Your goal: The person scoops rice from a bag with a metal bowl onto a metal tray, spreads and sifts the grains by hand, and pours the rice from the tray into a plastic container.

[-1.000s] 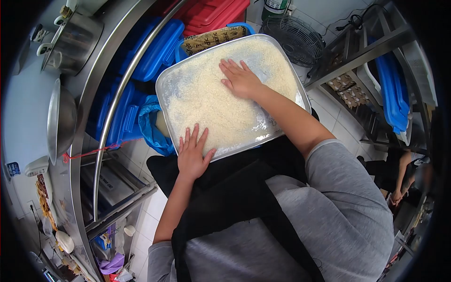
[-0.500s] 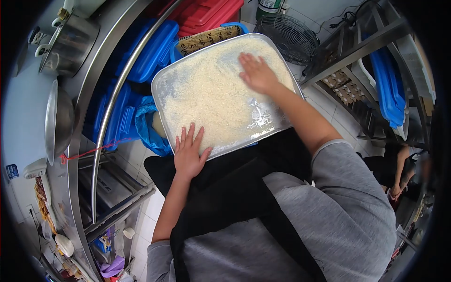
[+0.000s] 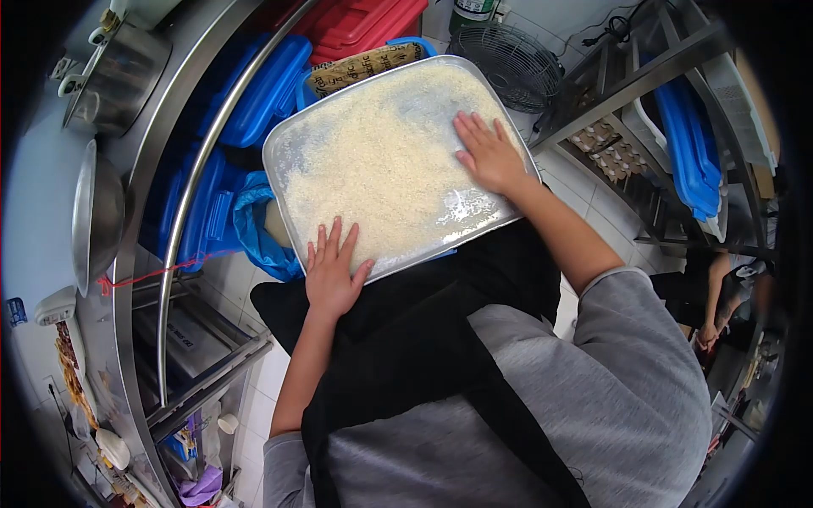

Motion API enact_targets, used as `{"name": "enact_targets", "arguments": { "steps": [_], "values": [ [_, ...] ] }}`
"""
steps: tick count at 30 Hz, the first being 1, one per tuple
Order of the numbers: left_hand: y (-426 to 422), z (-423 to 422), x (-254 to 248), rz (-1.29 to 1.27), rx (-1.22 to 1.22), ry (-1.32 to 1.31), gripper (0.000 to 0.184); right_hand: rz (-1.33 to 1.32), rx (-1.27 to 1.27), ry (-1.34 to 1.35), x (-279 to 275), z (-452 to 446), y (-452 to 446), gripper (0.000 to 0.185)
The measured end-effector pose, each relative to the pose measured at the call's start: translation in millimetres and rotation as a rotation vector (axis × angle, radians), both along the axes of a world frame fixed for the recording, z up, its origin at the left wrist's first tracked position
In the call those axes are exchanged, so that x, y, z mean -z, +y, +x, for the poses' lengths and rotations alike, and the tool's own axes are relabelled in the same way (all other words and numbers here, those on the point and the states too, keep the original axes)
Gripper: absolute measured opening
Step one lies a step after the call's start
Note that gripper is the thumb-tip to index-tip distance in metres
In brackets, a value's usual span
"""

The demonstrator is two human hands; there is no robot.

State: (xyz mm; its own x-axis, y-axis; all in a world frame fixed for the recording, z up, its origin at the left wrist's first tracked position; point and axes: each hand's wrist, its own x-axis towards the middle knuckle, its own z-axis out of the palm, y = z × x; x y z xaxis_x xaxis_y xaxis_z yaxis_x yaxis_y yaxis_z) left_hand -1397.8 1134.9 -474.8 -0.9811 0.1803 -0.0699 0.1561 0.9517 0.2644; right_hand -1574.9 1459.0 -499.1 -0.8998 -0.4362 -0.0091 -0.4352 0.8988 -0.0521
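Note:
A wide metal tray (image 3: pixel 474 227) lies in front of me, close to my black apron. Pale, rice-like grains (image 3: pixel 373 161) cover most of its bottom, with bare shiny metal showing at the near right. My left hand (image 3: pixel 333 275) rests over the tray's near left edge, fingers spread and touching the grains. Toward the right side of the tray, my right hand (image 3: pixel 491 157) lies flat on the grains with its fingers stretched out. Neither hand holds anything.
Blue lidded bins (image 3: pixel 262 93) and a red bin (image 3: pixel 364 30) stand behind the tray. A blue plastic bag (image 3: pixel 258 224) sits at its left. A black fan (image 3: pixel 508 68) is at the back right, near a metal rack (image 3: pixel 627 93). Another person's hands (image 3: pixel 707 336) show at far right.
My right hand has moved right and nearer to me across the grains. My left hand stays at the tray's near left edge. The whole view has shifted slightly.

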Motion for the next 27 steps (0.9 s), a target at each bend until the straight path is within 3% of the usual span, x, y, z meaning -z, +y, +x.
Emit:
{"name": "enact_targets", "arguments": {
  "steps": [10, 19, 24, 27],
  "values": [
    [0.9, 0.5, -1.0, -0.012, 0.0, -0.004, 0.064, -0.206, -0.219, -0.04, -3.8, 41.4, -74.9, 0.061],
    [0.0, 0.8, 0.4, -0.009, 0.002, 0.004, 0.063, -0.15, 0.124, 0.043, 1.3, -98.8, -21.7, 0.06],
    [1.0, 1.3, 0.1, -0.012, -0.009, -0.002, 0.064, -0.084, 0.118, 0.033, 9.3, -88.6, -28.3, 0.06],
    [0.5, -0.4, -0.9, -0.007, -0.023, 0.0, 0.064, -0.195, 0.041, 0.098, 10.3, -60.9, -23.0, 0.062]
  ]
}}
